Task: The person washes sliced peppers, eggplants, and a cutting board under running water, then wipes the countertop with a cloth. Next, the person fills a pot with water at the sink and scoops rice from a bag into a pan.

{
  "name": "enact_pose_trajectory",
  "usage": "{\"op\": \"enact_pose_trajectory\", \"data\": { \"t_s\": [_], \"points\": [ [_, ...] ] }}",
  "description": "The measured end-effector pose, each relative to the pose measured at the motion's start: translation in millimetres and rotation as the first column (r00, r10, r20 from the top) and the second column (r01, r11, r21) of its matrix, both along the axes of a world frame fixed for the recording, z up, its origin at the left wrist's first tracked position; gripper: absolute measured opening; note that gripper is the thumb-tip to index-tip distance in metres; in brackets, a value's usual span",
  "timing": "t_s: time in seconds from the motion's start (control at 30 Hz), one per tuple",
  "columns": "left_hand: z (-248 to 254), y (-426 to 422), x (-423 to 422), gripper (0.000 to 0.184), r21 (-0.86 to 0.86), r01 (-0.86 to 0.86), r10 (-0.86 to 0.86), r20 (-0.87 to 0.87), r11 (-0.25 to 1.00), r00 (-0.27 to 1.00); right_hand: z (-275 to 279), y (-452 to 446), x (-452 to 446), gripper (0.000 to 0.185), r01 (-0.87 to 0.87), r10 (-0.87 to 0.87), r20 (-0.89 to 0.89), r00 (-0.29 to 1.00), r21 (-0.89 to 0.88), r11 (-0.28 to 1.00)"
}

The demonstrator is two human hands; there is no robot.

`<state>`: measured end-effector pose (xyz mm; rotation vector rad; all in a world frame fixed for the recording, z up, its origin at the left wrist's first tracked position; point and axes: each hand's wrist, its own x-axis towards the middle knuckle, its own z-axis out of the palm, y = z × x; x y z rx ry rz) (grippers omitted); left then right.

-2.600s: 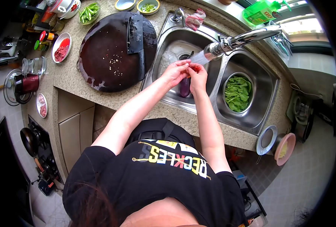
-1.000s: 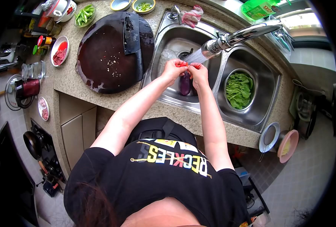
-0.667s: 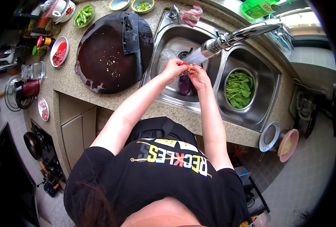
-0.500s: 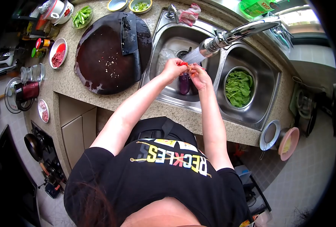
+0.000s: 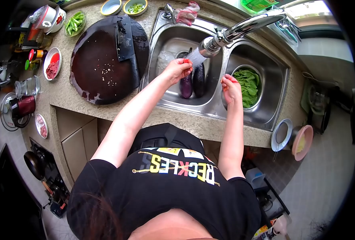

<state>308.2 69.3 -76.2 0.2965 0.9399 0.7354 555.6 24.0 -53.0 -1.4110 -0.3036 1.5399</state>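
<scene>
Water runs from the faucet [image 5: 211, 46] into the left sink basin. My left hand [image 5: 178, 71] is at the edge of the stream, its fingers closed on a small red piece, perhaps chilli. Farther right, my right hand [image 5: 231, 89] is over the sink divider with its fingertips pinched; some red shows at them, too small to name. Below the stream lie a purple eggplant [image 5: 186, 86] and a darker eggplant [image 5: 199, 82], side by side in the left basin. A bowl of green leaves [image 5: 247, 86] sits in the right basin, partly behind my right hand.
Left of the sink, a round dark chopping board [image 5: 93, 68] holds a cleaver [image 5: 124, 42] and small pale bits. Around it are a plate of red meat [image 5: 52, 66], a bowl of green peppers [image 5: 75, 24] and two small bowls. A pink bowl [image 5: 302, 143] and a strainer [image 5: 281, 135] stand right.
My hands have come apart; my right hand has moved right towards the leaf bowl. Both eggplants now show more fully. The view has shifted a little.
</scene>
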Motion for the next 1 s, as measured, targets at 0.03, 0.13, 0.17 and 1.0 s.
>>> {"op": "enact_pose_trajectory", "data": {
  "t_s": [0.03, 0.13, 0.17, 1.0],
  "points": [
    [-3.3, 0.7, 1.3, 0.004, -0.001, 0.003, -0.003, 0.005, 1.000, 1.000, -5.1, -9.7, 13.3, 0.013, -0.007, 0.013, 0.161, 0.987, -0.034, 0.999],
    [-12.6, 2.5, 1.8, 0.007, -0.033, -0.018, 0.018, -0.007, 0.999, 1.000, -31.1, -41.5, 37.9, 0.012, -0.036, 0.121, 0.570, 0.813, -0.158, 0.987],
    [-14.9, 3.0, 1.8, 0.007, -0.033, -0.010, 0.010, -0.005, 0.999, 1.000, -43.5, -48.5, 43.8, 0.013, -0.015, 0.131, 0.597, 0.791, -0.195, 0.981],
    [-27.9, -15.6, -27.7, 0.025, -0.145, -0.328, 0.355, 0.249, 0.934, 0.901, -37.8, 66.0, -124.3, 0.013, -0.222, 0.193, -0.364, 0.911, -0.037, 0.974]
  ]
}}
